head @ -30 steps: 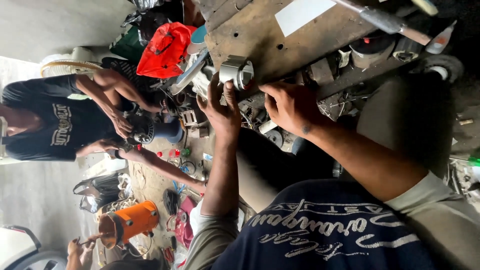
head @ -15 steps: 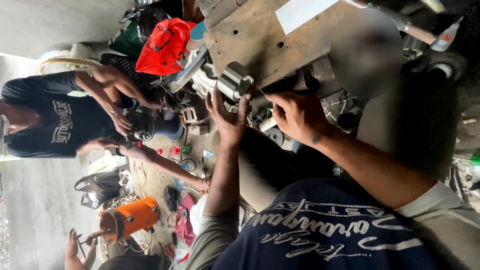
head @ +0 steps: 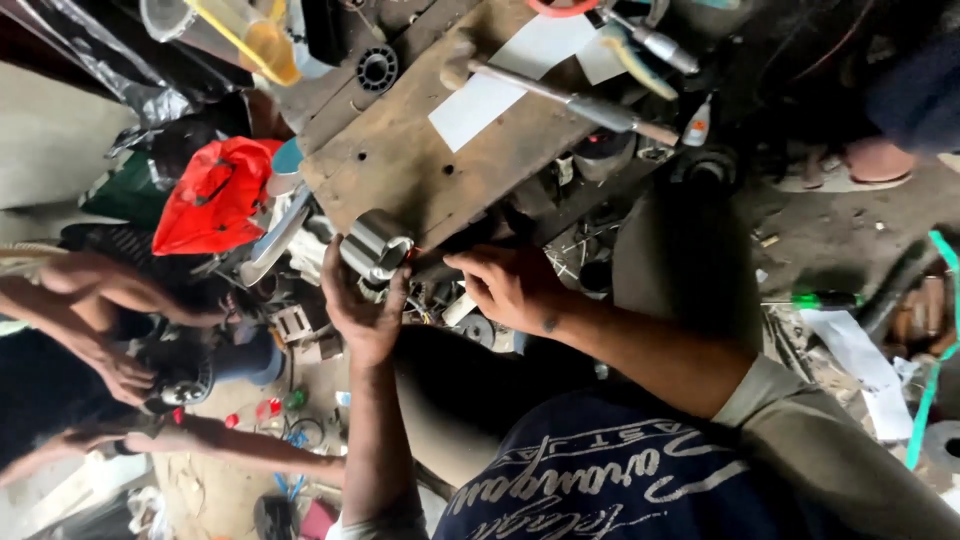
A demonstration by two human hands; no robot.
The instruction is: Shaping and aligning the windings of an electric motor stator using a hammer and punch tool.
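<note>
Short grey metal cylinder with hollow core [head: 375, 245] is cupped by left hand [head: 362, 310] at the edge of the worn wooden desk [head: 420, 160], fingers curled round it. Right hand [head: 510, 288] is half-closed beside it; contents cannot be told. Cylinder is best kept steadied against the desk edge, firm grip.

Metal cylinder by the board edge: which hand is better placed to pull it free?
Probably the left. The left hand already cups the metal cylinder from below, with fingers on both sides. The right hand sits beside it, its fingertips at the dark parts under the wooden board.
</note>
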